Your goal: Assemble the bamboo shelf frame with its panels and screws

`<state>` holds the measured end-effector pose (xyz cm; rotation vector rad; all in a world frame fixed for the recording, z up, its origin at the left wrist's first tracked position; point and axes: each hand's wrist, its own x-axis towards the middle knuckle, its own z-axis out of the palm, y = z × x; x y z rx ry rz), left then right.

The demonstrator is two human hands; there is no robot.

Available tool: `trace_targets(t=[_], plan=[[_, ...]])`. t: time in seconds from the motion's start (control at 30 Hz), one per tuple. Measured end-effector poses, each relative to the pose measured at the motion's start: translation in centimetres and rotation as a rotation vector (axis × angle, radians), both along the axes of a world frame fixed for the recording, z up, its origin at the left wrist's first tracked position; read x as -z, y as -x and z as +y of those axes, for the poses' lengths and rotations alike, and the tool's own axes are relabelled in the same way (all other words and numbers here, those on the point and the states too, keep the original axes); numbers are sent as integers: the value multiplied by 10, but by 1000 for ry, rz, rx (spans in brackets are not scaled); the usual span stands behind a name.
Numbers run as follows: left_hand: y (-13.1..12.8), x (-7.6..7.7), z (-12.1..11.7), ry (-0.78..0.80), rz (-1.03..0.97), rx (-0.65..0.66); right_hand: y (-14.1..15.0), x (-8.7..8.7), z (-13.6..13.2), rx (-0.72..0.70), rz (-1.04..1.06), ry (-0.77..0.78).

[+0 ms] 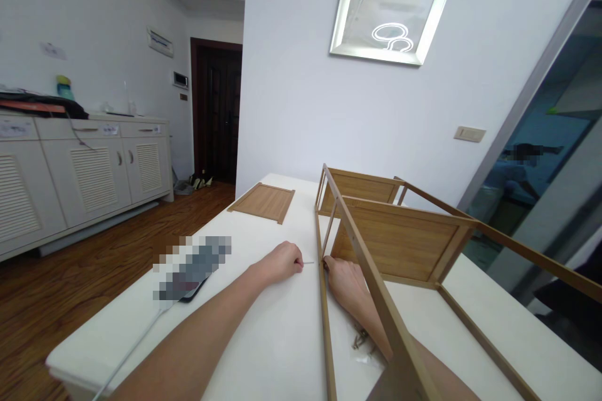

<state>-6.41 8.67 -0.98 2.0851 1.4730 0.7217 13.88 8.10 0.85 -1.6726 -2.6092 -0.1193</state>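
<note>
My left hand (282, 258) is closed around a thin metal rod (308, 262), which looks like the shaft of a hex key. The rod's tip points right, at the lower rail of a wooden shelf frame (324, 313) lying on its side. Reaching inside the frame, my right hand (345, 277) has its fingers closed at that same rail, by the lower edge of a wooden shelf panel (399, 238). Whether a screw sits under these fingers cannot be seen. Several small screws (360, 338) lie near a clear plastic bag, beside my right forearm.
A loose wooden panel (263, 202) lies flat on the white table (254, 332) at the far left. A phone (195, 288) with a white cable (132, 348) rests near the left edge. Behind stands a white wall (291, 75); a person (512, 169) is beyond the doorway at right.
</note>
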Motion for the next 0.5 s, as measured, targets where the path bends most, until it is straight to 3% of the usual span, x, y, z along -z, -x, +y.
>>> trace_targets(t=[0.27,0.5], plan=[[-8,8,2,19,-187,-39,-3,3,1,-32,56,-18],[-18,14,4,172,-415,22,-3,6,-10,-74,171,-86]])
